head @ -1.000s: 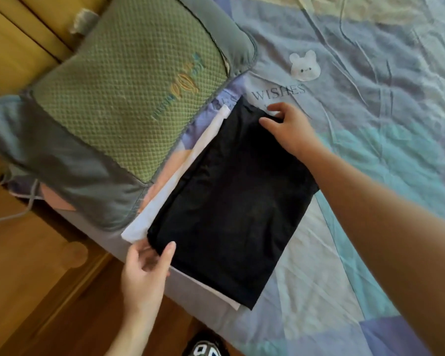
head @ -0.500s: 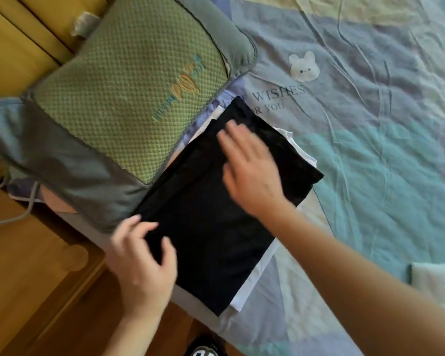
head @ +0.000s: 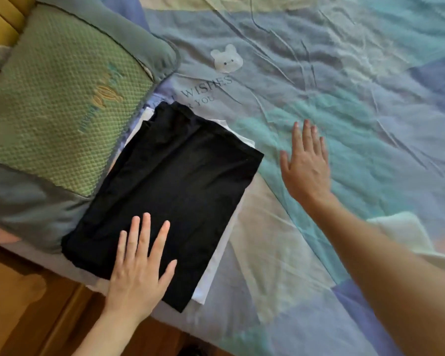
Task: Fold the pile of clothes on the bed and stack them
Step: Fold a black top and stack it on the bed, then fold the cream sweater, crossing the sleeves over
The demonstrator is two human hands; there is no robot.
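A folded black garment lies on top of a folded white garment, whose edges show along its right and near sides. The stack sits at the bed's near left edge, beside the pillow. My left hand lies flat with straight fingers on the black garment's near end. My right hand is held open with spread fingers over the bedspread, to the right of the stack and apart from it. A pale unfolded cloth shows at the right, partly behind my right forearm.
A green and grey pillow lies at the left, touching the stack. The patchwork bedspread stretches away to the right and far side. Wooden floor lies below the bed's near edge.
My right hand lifted off the black garment and moved right, over the bedspread. My left hand moved from the stack's near left corner onto the black garment and flattened out.
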